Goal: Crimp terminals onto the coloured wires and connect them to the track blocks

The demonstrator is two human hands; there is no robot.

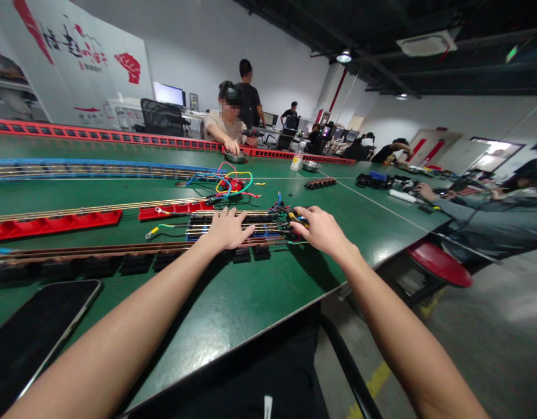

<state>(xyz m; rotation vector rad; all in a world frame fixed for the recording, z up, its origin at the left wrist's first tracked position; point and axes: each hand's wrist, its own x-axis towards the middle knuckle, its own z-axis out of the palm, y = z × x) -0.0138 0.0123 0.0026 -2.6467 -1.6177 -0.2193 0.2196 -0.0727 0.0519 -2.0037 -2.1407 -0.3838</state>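
left hand: partly hides rods | right hand: grip unclear

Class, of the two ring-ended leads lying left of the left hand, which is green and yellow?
The green-and-yellow lead is the lower one in the picture; the other lead, higher up, shows against the red strip.

Your left hand and right hand are bare, like your forearms. You wear a black garment below, with a narrow white strip showing on it.
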